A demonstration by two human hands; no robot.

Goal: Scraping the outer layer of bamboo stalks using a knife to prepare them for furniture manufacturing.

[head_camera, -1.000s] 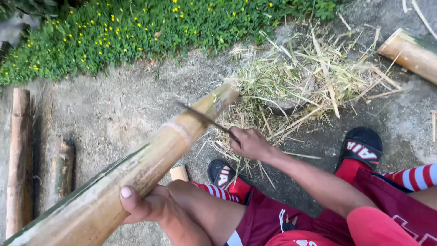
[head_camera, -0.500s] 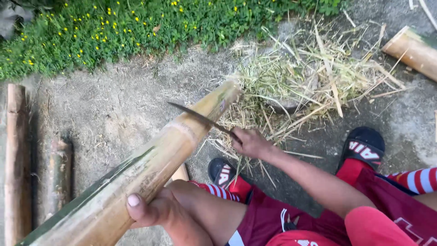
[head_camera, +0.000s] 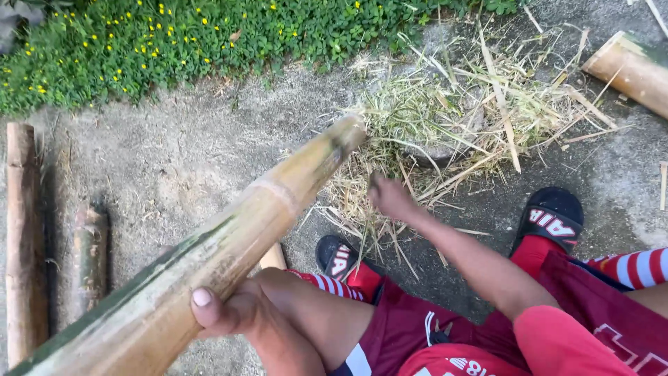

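A long bamboo pole (head_camera: 264,216), green and tan, slants from the lower left up to the middle of the view. My left hand (head_camera: 233,313) grips it from below near my knee, thumb pressed on the side. Just right of the pole's far end, my right hand (head_camera: 393,200) is a blurred closed fist. It held a knife a moment ago, but the blade does not show now. The hand hovers over dry bamboo shavings (head_camera: 459,118) heaped on the ground.
Two short bamboo pieces (head_camera: 24,237) (head_camera: 90,254) lie at the left, and another thick section (head_camera: 626,69) at the top right. Green plants with yellow flowers (head_camera: 174,35) line the far edge. My feet wear black sandals (head_camera: 553,216) and striped socks.
The knife blade lay across the pole about a third of the way back from its far end. My right hand has since swept forward past that end, and the blade is out of sight. The pole has shifted slightly.
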